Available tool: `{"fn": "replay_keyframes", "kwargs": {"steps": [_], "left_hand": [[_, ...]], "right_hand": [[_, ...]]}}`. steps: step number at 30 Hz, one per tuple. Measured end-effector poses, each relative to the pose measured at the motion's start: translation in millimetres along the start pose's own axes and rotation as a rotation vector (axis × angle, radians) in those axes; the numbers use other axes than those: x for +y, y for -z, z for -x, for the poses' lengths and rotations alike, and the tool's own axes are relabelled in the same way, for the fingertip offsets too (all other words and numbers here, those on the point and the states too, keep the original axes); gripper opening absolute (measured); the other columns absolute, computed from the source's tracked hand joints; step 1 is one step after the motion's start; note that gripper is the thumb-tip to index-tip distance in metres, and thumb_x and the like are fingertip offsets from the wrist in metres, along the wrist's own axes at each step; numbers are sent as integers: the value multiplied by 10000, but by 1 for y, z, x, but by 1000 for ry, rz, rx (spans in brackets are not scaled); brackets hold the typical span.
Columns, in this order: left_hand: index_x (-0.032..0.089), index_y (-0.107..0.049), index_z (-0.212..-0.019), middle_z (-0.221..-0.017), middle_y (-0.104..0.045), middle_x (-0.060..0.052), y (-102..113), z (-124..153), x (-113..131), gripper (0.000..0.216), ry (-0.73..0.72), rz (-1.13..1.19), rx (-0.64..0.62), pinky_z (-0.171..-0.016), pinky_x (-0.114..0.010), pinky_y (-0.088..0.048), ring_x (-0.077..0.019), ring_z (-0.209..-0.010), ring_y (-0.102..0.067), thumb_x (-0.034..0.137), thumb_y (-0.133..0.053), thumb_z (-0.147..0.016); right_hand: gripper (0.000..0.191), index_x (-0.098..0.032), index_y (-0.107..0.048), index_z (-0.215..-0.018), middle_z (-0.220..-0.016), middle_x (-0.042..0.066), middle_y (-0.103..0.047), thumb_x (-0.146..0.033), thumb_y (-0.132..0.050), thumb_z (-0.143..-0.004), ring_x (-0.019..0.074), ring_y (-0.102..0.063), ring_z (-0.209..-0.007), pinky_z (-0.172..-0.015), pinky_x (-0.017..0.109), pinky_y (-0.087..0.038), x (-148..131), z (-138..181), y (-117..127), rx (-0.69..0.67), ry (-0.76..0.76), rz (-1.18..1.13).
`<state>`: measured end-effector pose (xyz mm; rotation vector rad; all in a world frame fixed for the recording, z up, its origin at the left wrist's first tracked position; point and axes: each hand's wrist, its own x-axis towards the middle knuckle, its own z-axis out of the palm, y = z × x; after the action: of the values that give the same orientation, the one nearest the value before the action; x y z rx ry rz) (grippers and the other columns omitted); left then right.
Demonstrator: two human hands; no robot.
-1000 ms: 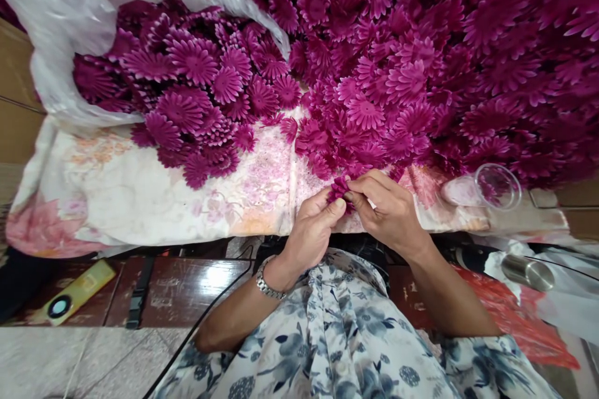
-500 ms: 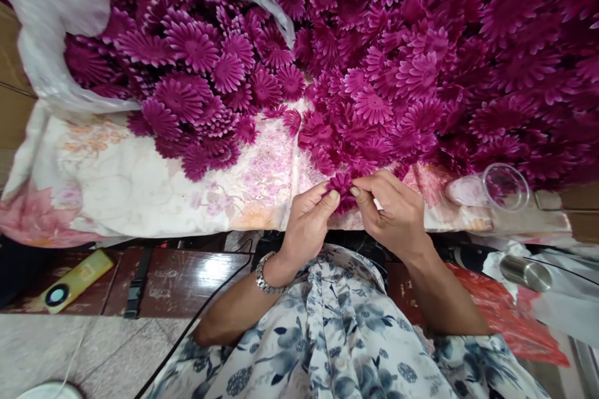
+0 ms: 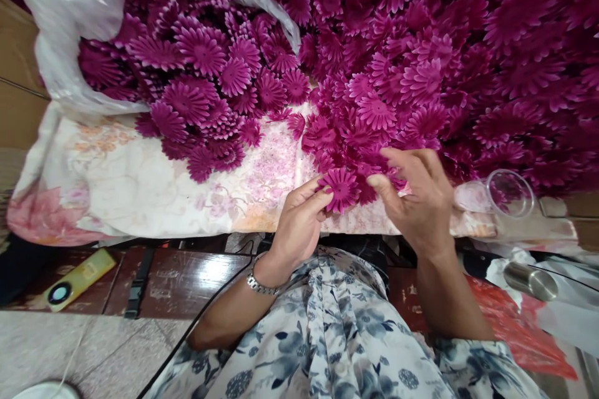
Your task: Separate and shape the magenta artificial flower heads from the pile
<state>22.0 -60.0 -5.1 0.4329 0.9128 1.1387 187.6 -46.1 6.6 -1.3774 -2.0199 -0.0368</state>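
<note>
My left hand (image 3: 297,224) pinches a magenta fabric daisy (image 3: 342,188) by its edge, holding it face up just above the near edge of the floral cloth (image 3: 154,187). My right hand (image 3: 418,199) hovers to the right of that flower with its fingers spread and nothing in them, fingertips over the edge of the big heap of magenta flowers (image 3: 421,56). A metal watch sits on my left wrist.
A clear plastic bag (image 3: 70,6) at the upper left spills more of the same flowers. A clear plastic cup (image 3: 509,192) lies on its side at the right. A steel cylinder (image 3: 531,280), red plastic and a yellow device (image 3: 75,280) lie lower down.
Both hands were pinched together on the flower. Now my right hand has let go and opened out to the right, while my left hand still holds the flower, now turned face up.
</note>
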Motion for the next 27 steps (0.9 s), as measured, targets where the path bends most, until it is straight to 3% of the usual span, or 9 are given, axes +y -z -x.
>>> {"fn": "replay_keyframes", "kwargs": {"steps": [5, 9, 14, 18, 22, 24, 27], "left_hand": [[130, -661, -691, -622, -584, 4, -1, 1, -7, 176, 95, 59, -10, -512, -196, -394, -70, -532, -476, 278, -748, -649], [118, -633, -647, -587, -544, 5, 2, 3, -9, 265, 95, 3, -14, -493, -211, -384, -76, -513, -447, 344, -770, -630], [124, -646, -633, -535, -530, 18, 5, 7, -5, 271, -27, -11, -17, -556, -236, -440, -92, -522, -482, 372, -752, -664], [140, -672, -622, -556, -578, 21, 6, 6, -3, 211, -42, -7, 6, -625, -235, -463, -92, -560, -521, 327, -763, -658], [141, -720, -734, -687, -657, -17, 3, 1, -5, 228, -40, -20, 29, -639, -221, -441, -113, -663, -551, 347, -764, -648], [144, -734, -829, -741, -673, -32, 2, 0, -8, 266, -28, -52, 22, -627, -219, -425, -122, -694, -549, 357, -746, -672], [166, -727, -969, -753, -674, -27, 1, -1, -13, 312, -20, -110, -11, -647, -231, -426, -128, -705, -549, 357, -708, -723]], "right_hand": [[80, -195, -578, -874, -789, 49, -589, -271, -552, -870, 161, -565, -774, -688, 295, -495, -19, 0, -15, -194, 66, -281], [76, -184, -573, -808, -717, 23, -584, -179, -531, -872, 130, -553, -689, -628, 255, -466, -17, 4, -20, -163, 75, -317], [88, -187, -594, -785, -682, 21, -585, -170, -542, -855, 137, -541, -655, -612, 268, -439, 12, 2, -8, 128, 17, -34], [156, -185, -641, -953, -905, 101, -625, -276, -578, -844, 230, -565, -871, -782, 391, -444, 27, 3, 1, 115, -24, 266], [291, -193, -601, -1100, -945, 97, -618, -286, -615, -824, 216, -568, -892, -788, 375, -472, 4, 5, -7, 84, 62, 14], [184, -192, -617, -1016, -863, 72, -626, -259, -576, -850, 188, -569, -827, -748, 342, -486, -10, 6, -15, -15, 125, -154], [117, -181, -632, -889, -784, 55, -633, -236, -530, -873, 173, -553, -750, -703, 335, -470, -18, 7, -24, -93, 144, -170]]}}
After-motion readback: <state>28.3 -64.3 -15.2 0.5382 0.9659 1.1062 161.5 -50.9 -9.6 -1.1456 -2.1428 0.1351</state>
